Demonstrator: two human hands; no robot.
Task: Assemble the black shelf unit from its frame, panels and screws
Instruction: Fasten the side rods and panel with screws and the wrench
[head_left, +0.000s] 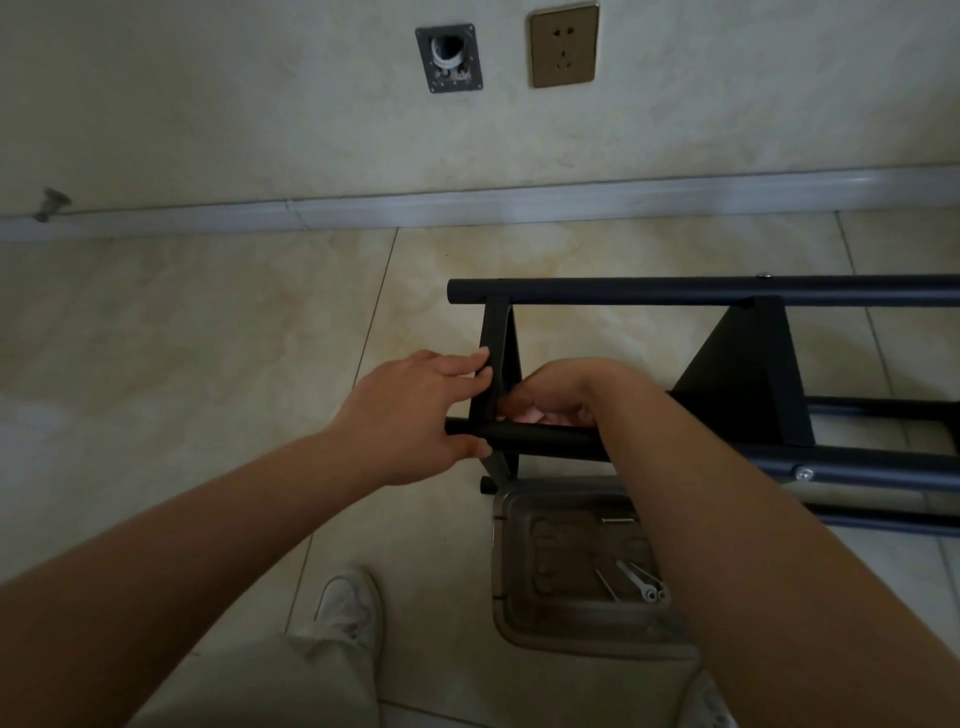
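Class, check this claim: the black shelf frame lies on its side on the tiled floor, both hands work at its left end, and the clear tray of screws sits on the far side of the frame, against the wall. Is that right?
One detail is wrong. The head view shows the clear tray on the near side of the shelf frame, close to the person's shoe, not against the wall. The rest stands: the frame lies on the tiled floor, with the left hand and right hand at its left end.
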